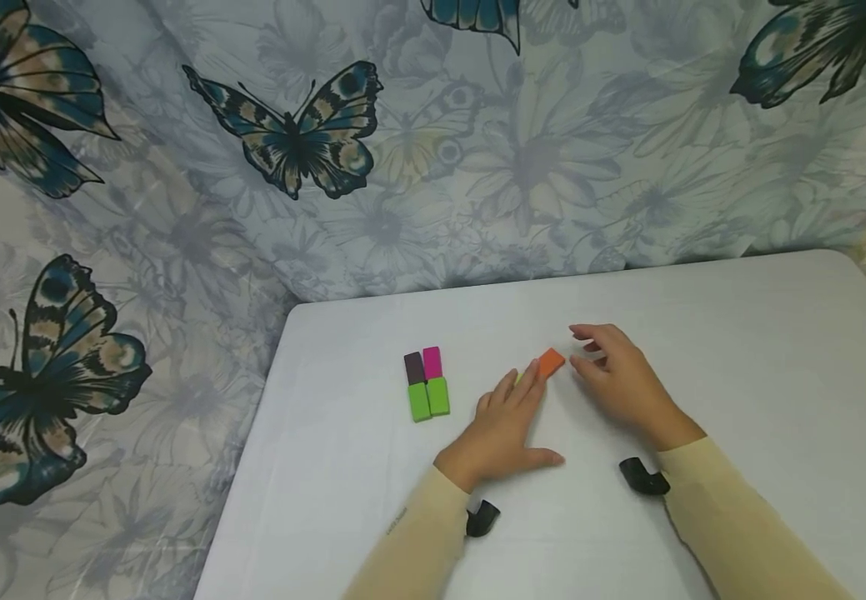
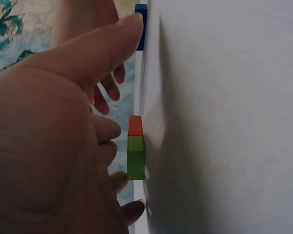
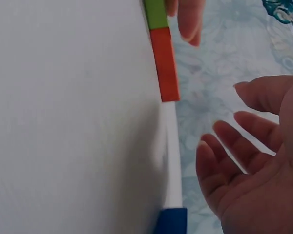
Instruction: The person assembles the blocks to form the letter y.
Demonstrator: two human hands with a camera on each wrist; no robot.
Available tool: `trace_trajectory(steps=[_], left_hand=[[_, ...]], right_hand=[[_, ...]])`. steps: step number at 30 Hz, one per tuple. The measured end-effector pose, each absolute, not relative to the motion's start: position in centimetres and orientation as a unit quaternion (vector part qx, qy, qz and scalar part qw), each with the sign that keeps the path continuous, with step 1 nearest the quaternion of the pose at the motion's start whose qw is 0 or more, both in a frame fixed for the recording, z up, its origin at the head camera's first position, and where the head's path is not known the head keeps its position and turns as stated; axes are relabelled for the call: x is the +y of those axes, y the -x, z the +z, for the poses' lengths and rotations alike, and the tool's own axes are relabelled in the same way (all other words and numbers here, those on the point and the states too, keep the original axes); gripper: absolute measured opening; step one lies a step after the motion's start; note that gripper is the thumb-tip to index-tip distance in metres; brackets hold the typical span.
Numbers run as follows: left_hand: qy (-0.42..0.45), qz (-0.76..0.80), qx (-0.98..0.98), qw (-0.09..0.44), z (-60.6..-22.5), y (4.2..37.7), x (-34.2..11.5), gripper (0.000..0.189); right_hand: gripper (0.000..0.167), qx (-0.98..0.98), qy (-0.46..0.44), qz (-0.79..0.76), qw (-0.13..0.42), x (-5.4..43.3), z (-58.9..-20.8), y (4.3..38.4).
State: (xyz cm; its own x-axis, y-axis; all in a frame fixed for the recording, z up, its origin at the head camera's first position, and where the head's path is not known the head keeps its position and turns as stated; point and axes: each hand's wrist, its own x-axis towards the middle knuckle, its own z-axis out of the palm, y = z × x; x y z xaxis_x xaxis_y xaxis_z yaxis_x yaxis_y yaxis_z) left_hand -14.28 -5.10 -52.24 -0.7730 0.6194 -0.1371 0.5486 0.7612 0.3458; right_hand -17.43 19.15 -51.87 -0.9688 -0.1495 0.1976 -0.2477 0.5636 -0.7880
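My left hand (image 1: pixel 503 425) lies over a green block (image 3: pixel 156 13) and an orange block (image 1: pixel 552 362), its fingers stretched out and the thumb spread aside. The two blocks stand end to end, and the green one is mostly covered by the fingers in the head view. To the right of the orange block, my right hand (image 1: pixel 620 379) hovers with loosely bent fingers and nothing between them. A blue block (image 3: pixel 171 221) appears in both wrist views, a gap away from the orange one; the head view does not show it.
Left of my hands, a dark block (image 1: pixel 414 367), a magenta block (image 1: pixel 433 362) and two green blocks (image 1: pixel 438 396) form a tight group on the white table (image 1: pixel 312 500). Behind the table hangs a butterfly-patterned cloth (image 1: pixel 538 167). Black camera mounts (image 1: pixel 644 477) stick out at both wrists.
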Motion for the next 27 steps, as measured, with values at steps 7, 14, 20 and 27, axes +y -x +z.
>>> trace_trajectory(steps=[7, 14, 20, 27], left_hand=[[-0.315, 0.131, 0.928, 0.146, -52.5, 14.0, -5.6, 0.117], [-0.326, 0.116, 0.926, 0.15, -53.0, 14.4, -5.7, 0.116], [-0.331, 0.122, 0.923, 0.155, -53.2, 14.6, -5.8, 0.117], [-0.332, 0.138, 0.919, 0.163, -53.1, 14.7, -6.0, 0.117]], right_hand=[[0.046, -0.889, -0.133, 0.431, 0.081, 20.8, -49.8, 16.7], [0.047, -0.892, -0.128, 0.419, 0.11, 23.5, -48.0, 15.9], [0.053, -0.853, -0.157, 0.484, 0.118, 25.1, -47.4, 15.6], [0.048, -0.722, -0.232, 0.65, 0.049, 26.6, -47.7, 15.8]])
